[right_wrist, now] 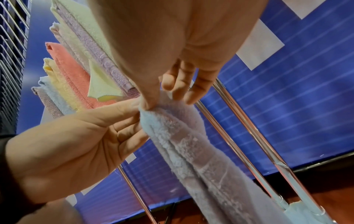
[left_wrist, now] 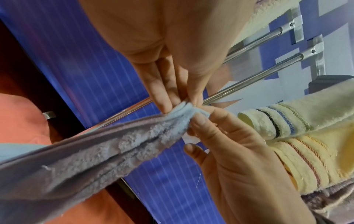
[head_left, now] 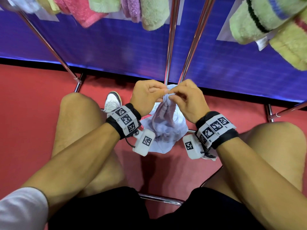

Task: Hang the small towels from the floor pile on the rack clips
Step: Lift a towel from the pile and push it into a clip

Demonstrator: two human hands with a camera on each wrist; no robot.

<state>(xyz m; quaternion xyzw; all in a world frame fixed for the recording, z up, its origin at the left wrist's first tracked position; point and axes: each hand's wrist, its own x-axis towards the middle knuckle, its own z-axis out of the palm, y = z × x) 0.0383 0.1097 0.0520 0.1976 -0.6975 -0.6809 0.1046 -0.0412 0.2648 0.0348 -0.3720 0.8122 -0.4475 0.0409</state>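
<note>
the left hand (head_left: 146,95) and right hand (head_left: 187,100) are both pinching one corner of a pale blue towel (head_left: 166,117), lifting it above the floor pile (head_left: 164,140). farther off, several towels (head_left: 149,10) are already hanging on the rack (head_left: 171,39); this one is still waiting for a clip.

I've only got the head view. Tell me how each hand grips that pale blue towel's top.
Observer: In the left wrist view, the left hand pinches a bunched corner of the pale blue towel, fingers nearly straight.
Operator: Now the right hand.
Observer: The right hand pinches that same corner between thumb and forefinger.
Operator: Report the towel below the hands.
Observer: In the right wrist view it hangs gathered in long lengthwise folds.
</note>
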